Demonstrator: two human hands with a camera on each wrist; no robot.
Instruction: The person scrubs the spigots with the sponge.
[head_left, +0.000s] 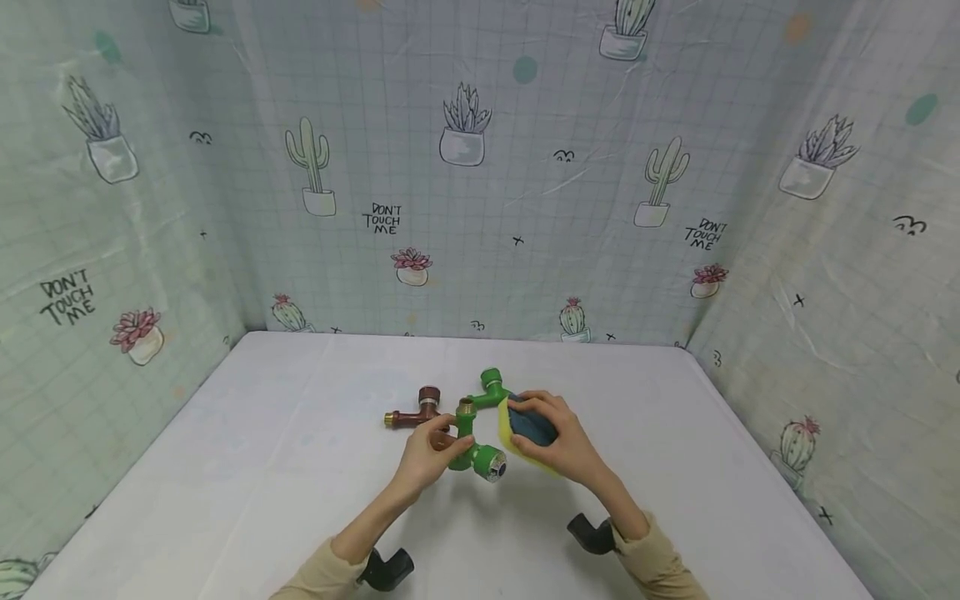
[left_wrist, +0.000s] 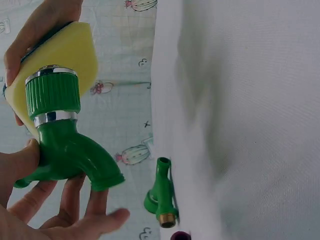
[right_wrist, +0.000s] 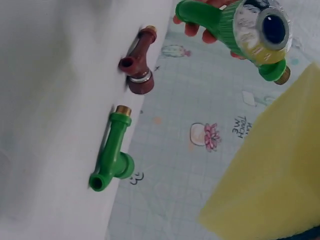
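Observation:
My left hand [head_left: 422, 458] pinches a green tap [head_left: 465, 427] between thumb and fingers, raised over the table. Its brass threaded end points up and away, and its ribbed knob [left_wrist: 53, 94] with a silver cap faces the right hand. My right hand [head_left: 564, 442] grips a sponge [head_left: 505, 429], yellow on one side with a dark blue scouring layer under the fingers. In the head view the sponge is just right of the tap. Its yellow face [left_wrist: 86, 57] appears behind the knob in the left wrist view.
Behind the hands, a second green tap [head_left: 491, 390] and a brown tap [head_left: 408, 420] lie on the white table [head_left: 300, 475]. A black curved piece [head_left: 387, 570] shows by the left sleeve, another [head_left: 589, 533] by the right. Cactus-print sheeting [head_left: 525, 200] encloses the back and sides.

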